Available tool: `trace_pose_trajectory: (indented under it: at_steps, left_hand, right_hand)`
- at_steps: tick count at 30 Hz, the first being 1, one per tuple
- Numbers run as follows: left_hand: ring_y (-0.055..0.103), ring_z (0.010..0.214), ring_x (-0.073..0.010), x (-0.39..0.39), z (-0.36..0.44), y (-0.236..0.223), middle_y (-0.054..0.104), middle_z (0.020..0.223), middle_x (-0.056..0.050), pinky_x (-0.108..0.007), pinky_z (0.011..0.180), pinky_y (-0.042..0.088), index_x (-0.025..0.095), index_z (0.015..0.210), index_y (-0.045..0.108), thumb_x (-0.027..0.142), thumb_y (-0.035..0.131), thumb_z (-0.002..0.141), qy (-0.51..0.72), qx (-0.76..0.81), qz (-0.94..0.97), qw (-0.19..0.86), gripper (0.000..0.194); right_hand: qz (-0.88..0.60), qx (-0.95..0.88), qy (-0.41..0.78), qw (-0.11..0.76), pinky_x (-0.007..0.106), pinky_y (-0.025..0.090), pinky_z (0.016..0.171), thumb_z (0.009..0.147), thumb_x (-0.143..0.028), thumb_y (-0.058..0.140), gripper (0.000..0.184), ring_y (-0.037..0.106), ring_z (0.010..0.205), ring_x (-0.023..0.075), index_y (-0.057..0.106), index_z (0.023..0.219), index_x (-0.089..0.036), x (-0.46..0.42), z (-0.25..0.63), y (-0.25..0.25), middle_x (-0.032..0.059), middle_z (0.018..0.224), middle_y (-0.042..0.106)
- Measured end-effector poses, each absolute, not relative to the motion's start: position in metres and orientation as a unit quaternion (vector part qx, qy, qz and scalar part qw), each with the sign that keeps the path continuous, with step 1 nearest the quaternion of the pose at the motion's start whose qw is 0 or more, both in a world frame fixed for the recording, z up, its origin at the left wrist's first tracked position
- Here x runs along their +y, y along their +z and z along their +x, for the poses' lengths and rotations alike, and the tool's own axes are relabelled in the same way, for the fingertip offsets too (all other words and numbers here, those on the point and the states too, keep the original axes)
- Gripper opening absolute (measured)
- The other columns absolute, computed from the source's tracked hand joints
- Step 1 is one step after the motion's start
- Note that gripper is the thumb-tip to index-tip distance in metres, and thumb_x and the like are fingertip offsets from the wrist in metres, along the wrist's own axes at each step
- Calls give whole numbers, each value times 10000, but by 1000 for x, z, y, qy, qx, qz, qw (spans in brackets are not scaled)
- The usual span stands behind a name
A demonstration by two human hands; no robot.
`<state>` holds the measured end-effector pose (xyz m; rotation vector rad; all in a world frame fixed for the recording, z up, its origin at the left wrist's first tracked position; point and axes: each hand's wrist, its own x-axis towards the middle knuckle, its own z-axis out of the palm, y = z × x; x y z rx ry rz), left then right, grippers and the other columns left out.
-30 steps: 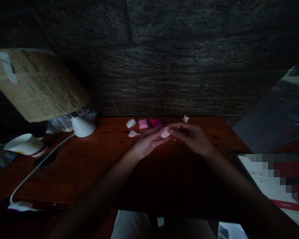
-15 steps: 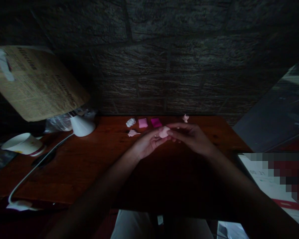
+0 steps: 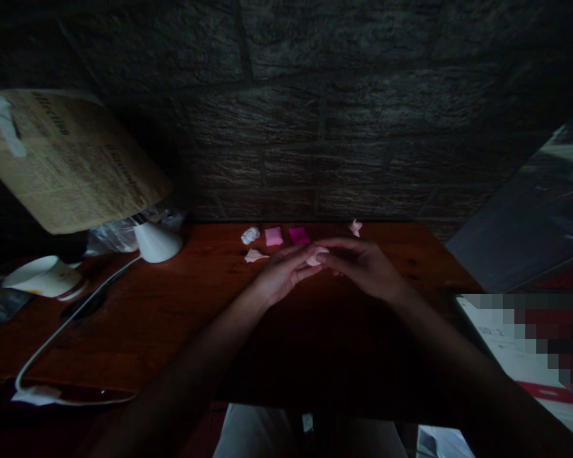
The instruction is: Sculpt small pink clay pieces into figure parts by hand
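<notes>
A lump of pale pink modelling clay is pinched between my two hands above the wooden table. My left hand holds it from the left with bent fingers. On the other side, my right hand presses it between thumb and fingers. Behind them lie a white clay lump, a pink square piece and a magenta square piece. A thin pale pink scrap rests left of my hands, and another pale scrap sits behind my right hand.
At the left stand a lamp with a white cone base and a newsprint-patterned shade, and a paper cup. A white cable crosses the table. A dark block wall rises behind; a grey panel stands right.
The fingers of both hands have shifted slightly around the pale pink clay, and less of it shows now. The pieces on the table have stayed put.
</notes>
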<state>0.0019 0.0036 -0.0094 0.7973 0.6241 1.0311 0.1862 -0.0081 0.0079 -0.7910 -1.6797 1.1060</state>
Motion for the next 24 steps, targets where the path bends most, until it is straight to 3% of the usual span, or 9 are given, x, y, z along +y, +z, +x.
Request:
trace_pose_trajectory:
  at_steps: [14, 24]
  left_hand:
    - [750, 916, -170, 6, 0, -12, 802, 948, -51, -380, 1022, 549, 144, 890, 789, 116, 743, 845, 485, 271, 338, 759, 70]
    - [768, 918, -200, 8, 0, -15, 806, 1016, -68, -407, 1005, 559, 166, 949, 789, 179, 764, 853, 487, 282, 363, 743, 101]
  right_hand:
    - [-332, -687, 429, 484, 272, 556, 588, 848, -393, 777, 322, 641, 662, 122, 776, 1135, -246, -8, 186, 8, 50, 1030, 782]
    - [-353, -658, 400, 531, 260, 553, 551, 830, -407, 793, 274, 646, 633, 121, 790, 1053, -250, -4, 186, 5, 24, 897, 771]
